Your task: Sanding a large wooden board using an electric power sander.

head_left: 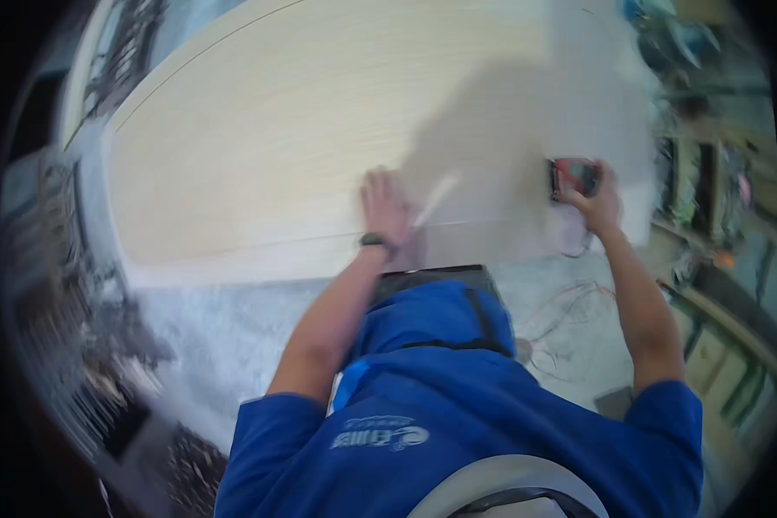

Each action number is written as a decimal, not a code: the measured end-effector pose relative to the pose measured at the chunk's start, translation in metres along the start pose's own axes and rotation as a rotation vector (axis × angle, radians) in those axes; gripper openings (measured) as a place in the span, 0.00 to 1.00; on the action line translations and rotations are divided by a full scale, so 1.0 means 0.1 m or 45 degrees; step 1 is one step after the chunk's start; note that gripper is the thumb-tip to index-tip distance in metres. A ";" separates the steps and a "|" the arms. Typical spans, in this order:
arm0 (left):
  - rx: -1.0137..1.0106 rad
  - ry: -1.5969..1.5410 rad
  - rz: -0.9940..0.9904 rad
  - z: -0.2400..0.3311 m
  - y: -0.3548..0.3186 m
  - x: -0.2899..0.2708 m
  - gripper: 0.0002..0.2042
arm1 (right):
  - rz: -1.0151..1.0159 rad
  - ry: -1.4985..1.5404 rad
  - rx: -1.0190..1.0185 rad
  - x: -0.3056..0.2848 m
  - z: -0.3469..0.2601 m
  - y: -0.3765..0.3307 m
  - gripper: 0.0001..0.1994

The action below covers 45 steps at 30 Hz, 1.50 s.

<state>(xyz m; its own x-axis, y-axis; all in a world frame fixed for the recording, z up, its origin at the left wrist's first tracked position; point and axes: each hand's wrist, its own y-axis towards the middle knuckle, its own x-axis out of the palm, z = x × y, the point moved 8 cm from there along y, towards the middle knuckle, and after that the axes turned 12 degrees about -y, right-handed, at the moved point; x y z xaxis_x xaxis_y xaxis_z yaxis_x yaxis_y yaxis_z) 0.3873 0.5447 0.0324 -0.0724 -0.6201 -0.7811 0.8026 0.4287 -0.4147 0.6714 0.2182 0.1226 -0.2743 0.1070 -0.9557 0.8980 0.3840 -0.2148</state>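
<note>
A large pale wooden panel (302,129) with a lighter border spreads out in front of me. My left hand (383,207) lies flat on it near the close edge, fingers stretched out and holding nothing; a dark band circles that wrist. Toward the panel's right end, my right hand (603,200) grips a compact red-and-black tool (576,178), which looks like a hand-held sander, resting on the surface. Its underside is hidden. A narrow pale streak (439,197) shows beside my left hand, too blurred to identify.
Thin reddish cords (570,302) trail over the dusty grey floor (224,337) below the right forearm. Blurred racks and clutter (708,181) line the right side. Stacked material (69,328) stands at the left. My shadow falls across the panel.
</note>
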 end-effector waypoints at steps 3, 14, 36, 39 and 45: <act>0.153 -0.334 -0.105 0.24 -0.06 0.15 0.36 | -0.068 -0.107 -0.100 0.03 -0.80 -0.48 0.41; -0.063 -1.448 -0.081 0.46 0.22 -0.57 0.28 | 0.146 0.056 -0.937 0.66 -3.26 -0.90 0.30; 0.079 -1.589 0.266 0.79 0.47 -0.35 0.08 | -0.050 0.158 -0.654 0.68 -2.61 -0.57 0.20; 0.119 -1.422 0.148 1.68 0.65 -0.03 0.08 | -0.236 0.179 -0.402 0.44 -1.76 -0.38 0.23; 0.405 -1.264 -0.172 3.45 1.15 0.69 0.07 | -0.157 0.142 -0.002 -0.06 -0.18 -0.03 0.31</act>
<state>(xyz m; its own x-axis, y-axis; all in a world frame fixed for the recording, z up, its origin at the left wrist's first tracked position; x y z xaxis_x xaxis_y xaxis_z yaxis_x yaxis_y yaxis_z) 0.6789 0.3250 0.0920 0.2293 -0.9718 0.0556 0.9530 0.2125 -0.2161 0.6646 0.2326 0.1326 -0.4192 0.1602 -0.8936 0.8546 0.4018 -0.3289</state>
